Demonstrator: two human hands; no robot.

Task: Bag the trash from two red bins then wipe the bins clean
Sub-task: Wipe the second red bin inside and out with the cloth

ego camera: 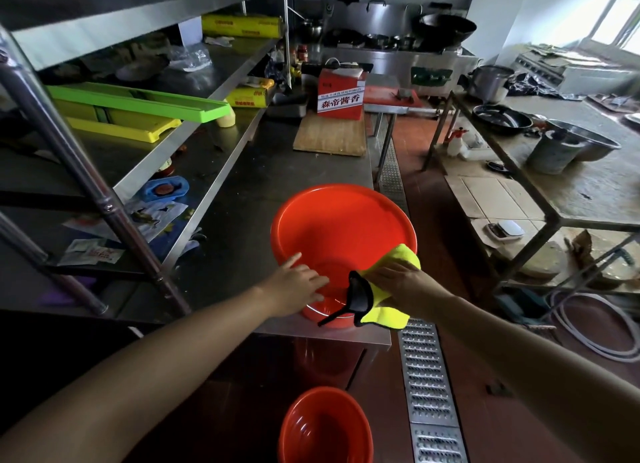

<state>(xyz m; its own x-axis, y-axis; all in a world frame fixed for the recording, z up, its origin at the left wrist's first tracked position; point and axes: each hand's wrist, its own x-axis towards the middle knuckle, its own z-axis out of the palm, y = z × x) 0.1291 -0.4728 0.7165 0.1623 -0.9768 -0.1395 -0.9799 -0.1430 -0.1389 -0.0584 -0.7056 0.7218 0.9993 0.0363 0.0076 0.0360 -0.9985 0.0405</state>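
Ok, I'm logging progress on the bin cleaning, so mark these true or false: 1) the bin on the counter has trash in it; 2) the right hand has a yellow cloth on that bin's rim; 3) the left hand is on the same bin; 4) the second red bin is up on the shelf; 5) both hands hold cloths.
1) False: the red bin on the counter looks empty inside.
2) True: the right hand presses the yellow cloth on its near rim.
3) True: the left hand rests on its near side.
4) False: the second red bin stands on the floor below.
5) False: only the right hand does.
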